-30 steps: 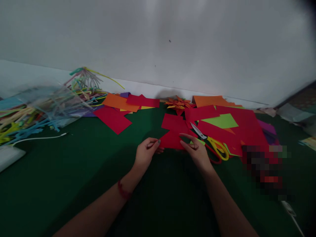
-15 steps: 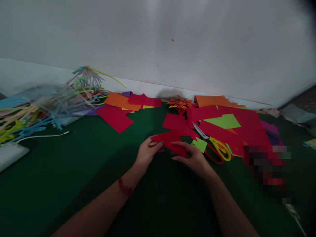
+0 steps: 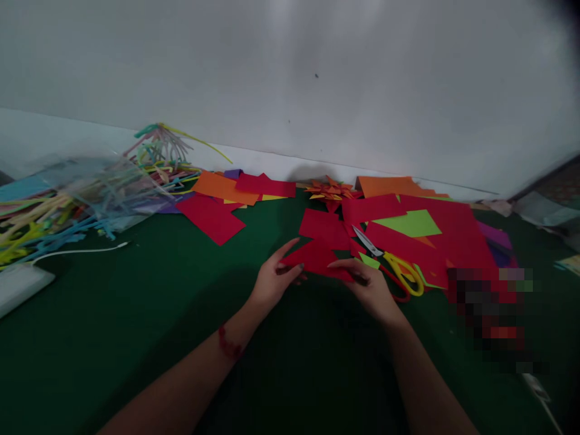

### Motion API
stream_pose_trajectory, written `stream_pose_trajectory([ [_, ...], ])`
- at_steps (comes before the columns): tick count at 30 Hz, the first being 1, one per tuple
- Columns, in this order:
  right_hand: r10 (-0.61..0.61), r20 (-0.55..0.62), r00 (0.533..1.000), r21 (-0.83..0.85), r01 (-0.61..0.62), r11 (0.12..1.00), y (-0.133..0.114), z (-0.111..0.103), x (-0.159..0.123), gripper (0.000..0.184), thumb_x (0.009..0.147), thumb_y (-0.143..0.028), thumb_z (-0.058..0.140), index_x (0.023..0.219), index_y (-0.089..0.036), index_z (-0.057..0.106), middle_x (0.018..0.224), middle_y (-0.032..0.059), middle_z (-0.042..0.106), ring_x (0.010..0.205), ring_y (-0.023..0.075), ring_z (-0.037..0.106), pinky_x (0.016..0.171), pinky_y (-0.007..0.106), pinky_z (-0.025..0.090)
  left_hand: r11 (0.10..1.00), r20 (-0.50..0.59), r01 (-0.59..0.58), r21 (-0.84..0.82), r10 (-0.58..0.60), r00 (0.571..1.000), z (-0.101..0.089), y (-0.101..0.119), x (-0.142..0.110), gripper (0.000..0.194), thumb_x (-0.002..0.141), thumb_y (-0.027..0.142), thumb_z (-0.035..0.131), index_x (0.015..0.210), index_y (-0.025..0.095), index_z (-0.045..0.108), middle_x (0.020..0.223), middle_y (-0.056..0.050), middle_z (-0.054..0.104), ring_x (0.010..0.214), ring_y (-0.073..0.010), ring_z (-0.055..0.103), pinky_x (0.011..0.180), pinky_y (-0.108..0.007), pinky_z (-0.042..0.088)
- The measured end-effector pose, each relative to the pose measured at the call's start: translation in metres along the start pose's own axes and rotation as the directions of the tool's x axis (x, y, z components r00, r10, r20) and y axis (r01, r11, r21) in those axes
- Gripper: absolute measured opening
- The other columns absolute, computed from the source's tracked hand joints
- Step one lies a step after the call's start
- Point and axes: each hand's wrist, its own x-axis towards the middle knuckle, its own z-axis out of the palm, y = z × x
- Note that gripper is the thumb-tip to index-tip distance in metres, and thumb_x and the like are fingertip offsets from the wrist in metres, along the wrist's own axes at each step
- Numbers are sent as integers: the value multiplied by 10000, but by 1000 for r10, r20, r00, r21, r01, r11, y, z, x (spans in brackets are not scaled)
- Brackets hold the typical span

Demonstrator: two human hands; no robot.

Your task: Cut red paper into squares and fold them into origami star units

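A piece of red paper (image 3: pixel 317 256) is held between both hands over the green table (image 3: pixel 194 296). My left hand (image 3: pixel 276 275) pinches its left corner, thumb in front and index finger stretched up behind the edge. At the right corner, my right hand (image 3: pixel 367 284) grips the paper between thumb and fingers. Just beyond lies another red paper piece (image 3: pixel 324 226). Scissors (image 3: pixel 401 269) with yellow and red handles rest right of my right hand, their blades apart. A light green scrap (image 3: pixel 369 260) shows partly behind that hand.
Red sheets (image 3: pixel 457 232) with a green scrap (image 3: pixel 417 222) lie at the right. An orange-red folded paper flower (image 3: pixel 330 189) sits near the wall. Orange paper (image 3: pixel 226 186) and colourful pipe cleaners (image 3: pixel 163 148) are at the left, with a white device (image 3: pixel 22 287) and its cable.
The red paper has turned to lie more level. My right hand has moved right and closed on its right corner, covering more of the green scrap. My left index finger has lifted.
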Motion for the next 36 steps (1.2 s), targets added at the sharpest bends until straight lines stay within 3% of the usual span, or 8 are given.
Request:
stream_pose_trajectory([
  [2,49,-36,998,138,-44,989,0,0,0,277,705,-169,553,950,-239,661,1013,29,652,793,195,637,694,322,515,995,-3,-27,97,27,1000,1,2,-2,449,779,274,565,1222,227,504,865,-48,678,710,-157,650,606,-237,496],
  [5,102,-38,994,406,-78,911,-2,5,1,471,705,-150,531,1156,-283,551,1130,36,614,860,205,635,706,353,530,988,-26,-50,149,54,998,2,2,-4,402,796,283,533,1196,248,530,983,-49,659,757,-164,649,619,-241,496],
  [9,113,119,986,618,-163,769,-4,21,1,594,647,-113,600,1210,-277,507,1153,53,611,1059,239,562,869,423,468,982,-105,-62,176,81,991,2,0,-5,465,805,281,519,1266,259,465,891,-32,680,753,-177,652,627,-253,500],
  [12,160,166,973,604,-229,763,-2,34,3,455,662,-206,669,1109,-220,587,1131,86,624,1079,262,553,866,415,471,978,-122,-76,194,101,987,1,-1,-5,457,804,277,516,1260,268,475,915,-23,681,750,-174,650,659,-267,508],
  [18,331,-69,941,579,-233,782,16,35,11,312,717,-369,648,946,-157,638,847,85,705,750,220,673,557,272,511,975,1,-49,216,50,999,3,0,-5,364,723,250,621,1086,249,607,971,-27,673,808,-179,638,745,-288,502],
  [27,322,-173,931,462,-212,861,20,27,16,292,660,-430,675,769,-160,646,661,31,679,564,170,628,500,273,511,942,60,-132,307,120,991,3,-2,-8,248,749,118,497,864,231,685,914,-28,676,845,-178,607,735,-269,465],
  [32,267,-141,953,392,-194,899,16,32,14,302,618,-387,717,809,-160,659,732,45,694,548,155,614,500,264,500,899,127,-257,355,226,966,5,0,-8,201,752,149,546,861,243,686,902,-29,632,817,-159,589,677,-236,452],
  [36,278,-158,948,319,-217,922,19,31,13,313,629,-399,706,801,-140,671,684,57,692,503,154,602,474,265,481,961,26,-148,235,146,989,6,-4,-6,323,811,230,503,1128,255,556,943,-31,626,828,-156,594,676,-241,477],
])
